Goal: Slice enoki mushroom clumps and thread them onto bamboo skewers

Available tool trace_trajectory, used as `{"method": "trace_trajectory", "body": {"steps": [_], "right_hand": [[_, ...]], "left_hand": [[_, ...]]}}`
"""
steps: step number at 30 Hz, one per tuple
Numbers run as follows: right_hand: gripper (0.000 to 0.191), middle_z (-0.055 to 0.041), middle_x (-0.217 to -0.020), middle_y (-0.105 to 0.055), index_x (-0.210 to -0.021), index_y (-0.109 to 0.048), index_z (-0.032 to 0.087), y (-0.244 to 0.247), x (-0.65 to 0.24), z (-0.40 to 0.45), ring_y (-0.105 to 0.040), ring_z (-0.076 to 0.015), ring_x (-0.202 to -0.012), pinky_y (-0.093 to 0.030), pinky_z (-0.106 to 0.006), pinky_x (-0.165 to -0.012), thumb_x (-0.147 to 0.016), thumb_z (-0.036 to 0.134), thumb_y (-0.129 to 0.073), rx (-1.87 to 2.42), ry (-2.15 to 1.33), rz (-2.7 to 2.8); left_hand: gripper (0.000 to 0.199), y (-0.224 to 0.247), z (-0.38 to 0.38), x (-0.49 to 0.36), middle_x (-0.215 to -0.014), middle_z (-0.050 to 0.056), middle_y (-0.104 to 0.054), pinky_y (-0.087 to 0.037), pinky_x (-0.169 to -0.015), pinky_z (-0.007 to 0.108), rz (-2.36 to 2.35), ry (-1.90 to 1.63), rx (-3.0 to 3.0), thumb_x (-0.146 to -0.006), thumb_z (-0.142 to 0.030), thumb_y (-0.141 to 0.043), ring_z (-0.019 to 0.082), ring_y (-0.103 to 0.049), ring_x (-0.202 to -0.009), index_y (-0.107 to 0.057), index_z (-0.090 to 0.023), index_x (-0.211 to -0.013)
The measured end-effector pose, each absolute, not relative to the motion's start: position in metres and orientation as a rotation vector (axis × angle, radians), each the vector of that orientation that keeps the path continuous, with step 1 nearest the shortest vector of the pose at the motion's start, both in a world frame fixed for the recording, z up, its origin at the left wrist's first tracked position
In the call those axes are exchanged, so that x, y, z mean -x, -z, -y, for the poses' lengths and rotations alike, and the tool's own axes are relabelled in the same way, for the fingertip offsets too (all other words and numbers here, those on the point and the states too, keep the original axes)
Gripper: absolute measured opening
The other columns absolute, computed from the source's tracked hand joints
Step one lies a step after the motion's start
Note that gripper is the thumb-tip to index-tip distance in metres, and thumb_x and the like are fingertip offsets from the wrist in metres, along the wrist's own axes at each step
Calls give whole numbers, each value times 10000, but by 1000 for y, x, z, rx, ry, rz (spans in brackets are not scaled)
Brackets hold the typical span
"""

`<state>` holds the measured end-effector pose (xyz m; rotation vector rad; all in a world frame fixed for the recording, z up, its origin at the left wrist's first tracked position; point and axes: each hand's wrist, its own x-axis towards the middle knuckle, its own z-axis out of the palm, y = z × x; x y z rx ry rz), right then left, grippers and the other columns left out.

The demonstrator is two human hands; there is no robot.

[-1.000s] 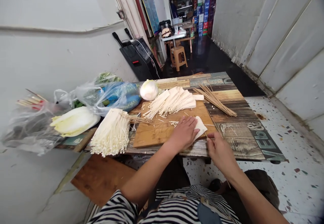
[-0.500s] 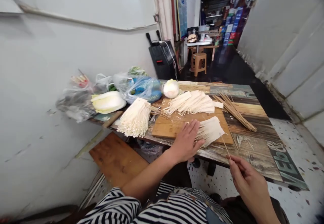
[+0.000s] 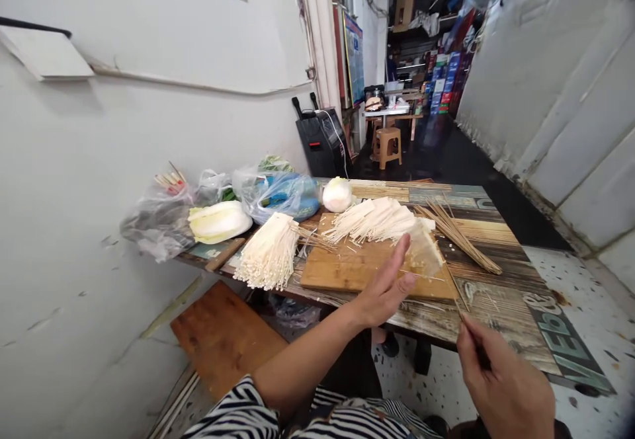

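My right hand [image 3: 503, 369] pinches a thin wooden skewer [image 3: 452, 287] over the table's near edge. At the skewer's far end a flat bunch of enoki mushrooms [image 3: 425, 250] shows smeared by motion, apparently threaded on it. My left hand [image 3: 387, 287] is open, fingers stretched, above the near side of the wooden cutting board [image 3: 342, 267], holding nothing. Flat enoki pieces [image 3: 380, 217] lie along the board's far side. To the left, a large bunch of enoki [image 3: 268, 250] lies with its caps toward me, beside some skewers.
Loose skewers [image 3: 464, 237] lie right of the board. An onion [image 3: 337, 194], a napa cabbage [image 3: 219, 221] and plastic bags [image 3: 275, 194] line the wall side. A knife handle [image 3: 225, 255] shows near the left edge. A black speaker [image 3: 323, 141] stands behind the table.
My left hand has lifted off the enoki bunch, its fingers now pointing up. The bunch has left its flat position on the board and moved up with the skewer. The view has tilted up slightly.
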<state>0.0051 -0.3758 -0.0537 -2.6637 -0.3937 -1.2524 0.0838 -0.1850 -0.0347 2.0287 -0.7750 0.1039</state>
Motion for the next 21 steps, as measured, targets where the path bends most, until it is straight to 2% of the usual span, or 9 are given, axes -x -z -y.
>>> {"method": "trace_trajectory", "body": {"steps": [3,6,11,15,21], "right_hand": [[159,-28,-659,-705,-998,-645,125,50,-10,392,-598,-114,-501,-378,-249,-549,-890,213,-567,2701,1409,433],[132,-5,-659,-686,-976,-639,121,61,-19,402,-565,-101,-502,-332,-250,-537,-885,192,-577,2746,1445,597],[119,-10,-696,-661,-941,-647,121,99,-29,399,-537,-110,-516,-304,-266,-543,-891,172,-552,2948,1158,733],[196,-13,-740,-671,-1049,-652,125,112,-24,394,-543,-106,-508,-289,-271,-527,-882,172,-560,3069,943,737],[270,-1,-759,-677,-1122,-651,164,104,-17,397,-549,-95,-478,-276,-265,-482,-871,139,-553,3166,709,646]], "left_hand": [[624,41,193,-86,-1590,51,-21,-172,-1194,413,802,-93,-1889,-1008,-445,-241,212,-83,-1460,58,-245,-1518],[634,51,190,-86,-1591,66,-49,-133,-1201,418,727,-248,-1951,-1002,-417,-300,212,-84,-1462,12,-232,-1522],[577,77,168,-86,-1563,129,-190,-173,-1190,449,603,-524,-2379,-994,-318,-295,211,-124,-1459,-105,-145,-1511],[549,90,156,-87,-1534,132,-275,-189,-1184,446,755,-415,-2690,-975,-321,-343,224,-180,-1447,-246,-104,-1470],[580,86,169,-98,-1529,127,-286,-190,-1183,409,899,-384,-2795,-973,-401,-362,230,-211,-1438,-302,-74,-1448]]}}
